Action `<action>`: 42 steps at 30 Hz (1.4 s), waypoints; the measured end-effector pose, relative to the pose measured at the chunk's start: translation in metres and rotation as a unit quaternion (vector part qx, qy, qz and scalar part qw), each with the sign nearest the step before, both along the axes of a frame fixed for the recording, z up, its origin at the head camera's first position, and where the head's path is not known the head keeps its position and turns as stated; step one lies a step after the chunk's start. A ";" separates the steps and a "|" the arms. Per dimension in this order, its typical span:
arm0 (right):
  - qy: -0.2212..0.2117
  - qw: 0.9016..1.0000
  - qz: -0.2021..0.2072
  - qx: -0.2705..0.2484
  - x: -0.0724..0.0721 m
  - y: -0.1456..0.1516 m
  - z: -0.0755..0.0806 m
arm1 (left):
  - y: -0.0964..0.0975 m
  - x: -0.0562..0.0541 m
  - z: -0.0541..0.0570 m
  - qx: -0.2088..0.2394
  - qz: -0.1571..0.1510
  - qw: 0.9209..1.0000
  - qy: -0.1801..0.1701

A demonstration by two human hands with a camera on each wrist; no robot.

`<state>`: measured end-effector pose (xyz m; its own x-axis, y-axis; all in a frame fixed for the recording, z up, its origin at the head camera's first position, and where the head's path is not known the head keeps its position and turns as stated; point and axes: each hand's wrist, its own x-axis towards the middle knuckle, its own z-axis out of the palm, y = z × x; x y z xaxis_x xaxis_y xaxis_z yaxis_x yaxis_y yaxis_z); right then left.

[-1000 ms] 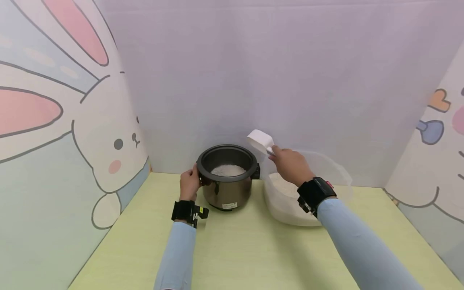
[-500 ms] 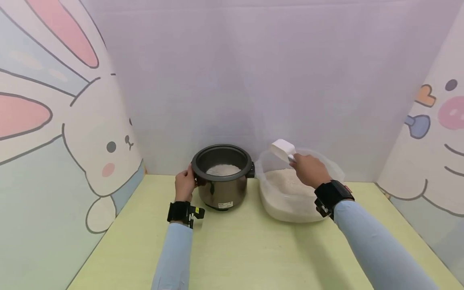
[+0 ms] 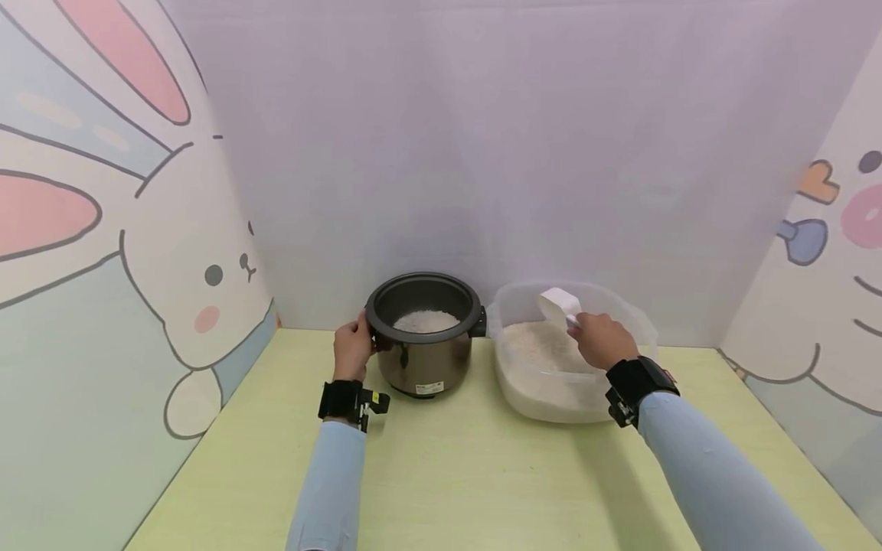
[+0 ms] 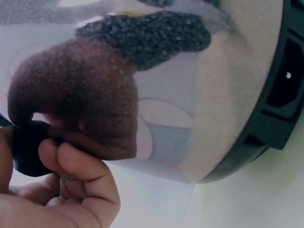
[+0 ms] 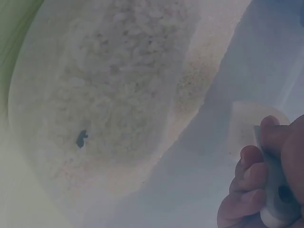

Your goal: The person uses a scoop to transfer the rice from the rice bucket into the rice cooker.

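A dark, shiny rice cooker (image 3: 441,366) stands lidless, with white rice (image 3: 426,321) in its pot. My left hand (image 3: 353,350) holds it at the left side. In the left wrist view, the fingers grip a black side handle (image 4: 29,154), and the glossy wall mirrors the hand. To the right is a translucent plastic tub (image 3: 530,405) part full of rice (image 3: 537,346). Over it, my right hand (image 3: 605,342) grips a white measuring scoop (image 3: 560,304) by its handle. The scoop's bowl is tilted, inside the tub's outline, above the rice; its contents are hidden.
The cooker and tub stand close together on a pale yellow-green table (image 3: 448,474). Behind them hangs a plain lilac backdrop (image 3: 448,153). Cartoon-printed panels flank the table, with a rabbit (image 3: 186,283) on the left one.
The right hand has moved the scoop rightward and down, from beside the cooker's rim to over the tub. The left hand still holds the cooker. The head view has shifted slightly.
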<state>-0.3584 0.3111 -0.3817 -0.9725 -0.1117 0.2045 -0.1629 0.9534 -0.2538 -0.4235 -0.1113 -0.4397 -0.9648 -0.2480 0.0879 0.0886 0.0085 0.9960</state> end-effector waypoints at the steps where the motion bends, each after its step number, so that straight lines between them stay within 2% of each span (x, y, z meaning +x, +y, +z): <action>1: -0.002 1.000 0.000 0.001 -0.001 0.000 -0.001 | 0.000 0.000 0.001 0.000 0.000 1.000 0.002; 8: -0.018 1.000 0.004 0.007 -0.004 0.003 -0.007 | -0.001 0.000 0.000 0.005 -0.005 1.000 0.001; 17: -0.087 0.996 0.016 0.008 -0.001 0.006 -0.006 | 0.004 -0.002 -0.002 -0.005 -0.001 1.000 -0.001; 24: -0.091 0.996 0.011 -0.006 0.000 0.005 -0.005 | 0.001 0.000 -0.002 -0.001 -0.005 1.000 0.000; 31: -0.066 0.997 -0.036 -0.001 0.005 0.002 -0.004 | 0.002 -0.001 0.000 -0.002 -0.009 1.000 0.004; 42: -0.079 0.990 -0.117 0.000 0.007 0.002 -0.003 | 0.000 -0.001 -0.003 -0.005 0.002 1.000 0.001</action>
